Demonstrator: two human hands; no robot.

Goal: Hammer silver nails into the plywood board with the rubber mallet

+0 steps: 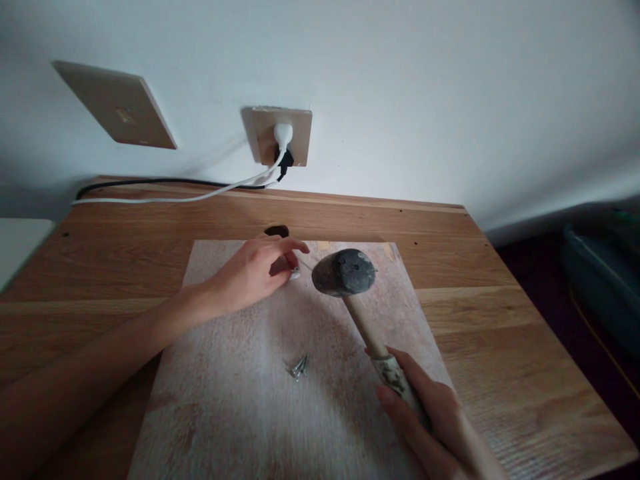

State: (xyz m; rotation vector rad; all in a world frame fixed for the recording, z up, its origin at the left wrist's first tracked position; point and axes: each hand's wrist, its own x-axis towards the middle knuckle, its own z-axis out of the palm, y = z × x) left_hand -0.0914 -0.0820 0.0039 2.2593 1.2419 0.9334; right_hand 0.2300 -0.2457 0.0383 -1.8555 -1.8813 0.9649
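While the fingers of the left hand curl near the far edge of a pale board, the index finger reaching right above the thumb, a small whitish thing shows at their tips with a thin line beside it — too small to tell what it is, or whether it is gripped. Nearer and to the right, the fingers of the right hand are closed around the grip of a mallet; its handle slants away to the far left, and its dark head is over the board, just right of the left fingertips. On the board, nearer than the left hand and left of the mallet's grip, lies a small cluster of metal nails. Beneath the board is a wooden desk, with a round dark hole just beyond the board's far edge. Farther off, a beige socket plate on the wall takes a white plug and a black one — their cords run left along the desk's far edge.
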